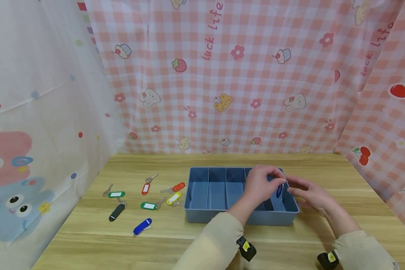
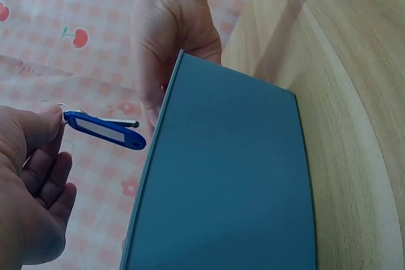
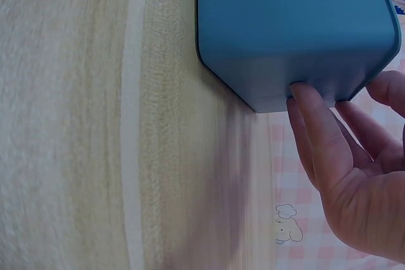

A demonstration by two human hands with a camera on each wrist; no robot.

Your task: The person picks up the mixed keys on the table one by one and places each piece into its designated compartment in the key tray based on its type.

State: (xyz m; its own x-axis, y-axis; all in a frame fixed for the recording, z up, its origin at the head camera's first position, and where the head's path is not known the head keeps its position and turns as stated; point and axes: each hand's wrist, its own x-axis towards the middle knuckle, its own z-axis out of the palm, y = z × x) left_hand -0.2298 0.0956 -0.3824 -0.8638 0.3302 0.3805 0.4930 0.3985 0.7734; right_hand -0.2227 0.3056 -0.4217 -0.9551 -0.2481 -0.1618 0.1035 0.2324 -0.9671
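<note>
Head view, from the left: on the wooden table point(image 1: 87, 228) a green tag point(image 1: 116, 194) with a key lies farthest left, and a black tag point(image 1: 116, 213), also keyed, is just nearer the person. Next come a loose blue tag point(image 1: 142, 226) at the near side, a red tag point(image 1: 146, 188) farther back, and a second green tag point(image 1: 149, 206) between them in depth. Beyond these sit a yellow tag point(image 1: 173, 198) and an orange-red tag point(image 1: 179, 187), close together beside the divided blue-grey box point(image 1: 239, 218). Over the box reaches the left hand point(image 1: 262, 184), its thumb and finger pinching the ring of another tag, the held blue tag point(image 2: 101, 129) (a key hangs alongside it, as the left wrist view shows). It hangs above the rightmost compartment, near the rim. Farthest right, the right hand point(image 1: 312, 193) has its fingers extended, fingertips touching the box's end wall.
</note>
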